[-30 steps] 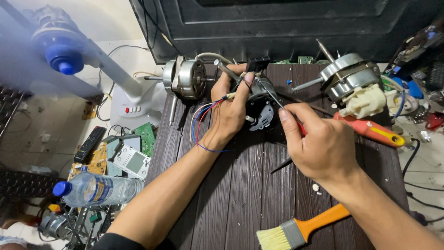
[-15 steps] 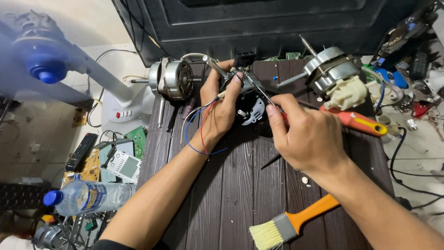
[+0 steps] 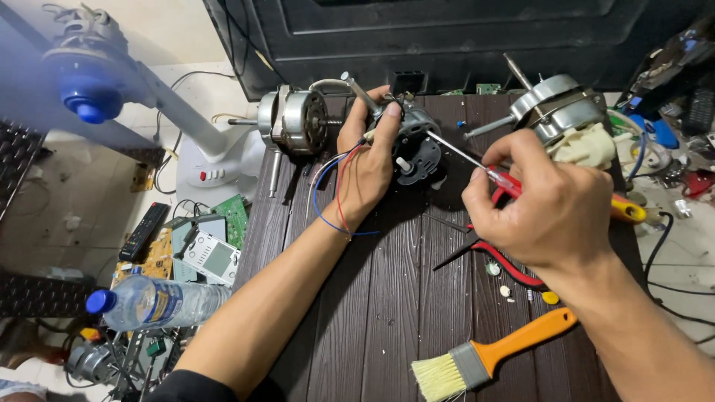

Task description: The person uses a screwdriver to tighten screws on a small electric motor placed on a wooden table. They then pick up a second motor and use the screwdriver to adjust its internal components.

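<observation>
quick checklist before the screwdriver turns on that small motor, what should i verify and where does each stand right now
1. Left hand grips the small motor firmly: ok, fingers wrap its body.
2. Right hand has the screwdriver in a firm grip: ok.
3. Screwdriver tip seated in a screw head: cannot tell, the tip meets the motor but the screw is too small to see.
4. Coloured wires lie away from the tip: ok, they hang down over the left wrist.
5. Red-handled pliers away from the working hand: not ok, they lie right under the right hand.
6. Loose small parts safe on the wooden table: cannot tell.
</observation>
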